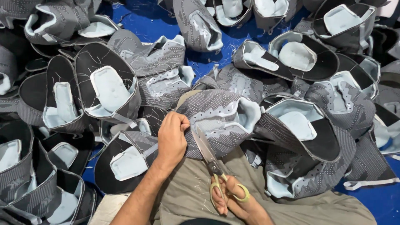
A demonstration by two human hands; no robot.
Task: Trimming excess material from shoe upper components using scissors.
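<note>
We see a blue floor (158, 25) almost wholly covered by a heap of grey patterned shoe uppers (104, 89) with pale blue linings, lying on their sides or open-mouthed around the seated person. The person's lap, in khaki trousers (187, 196), fills the lower middle. On it rests one grey shoe upper (221, 121), mouth turned to the right, lining showing. The left hand (171, 139) is closed in a pinch on the near left edge of this upper, fingers curled over the fabric. The right hand (231, 198) is closed through the yellow loops of a pair of scissors (210, 156). We note the blades standing slightly apart, tips touching the upper's edge just beside the left hand's fingers. Loose pale threads lie on the trousers.
</note>
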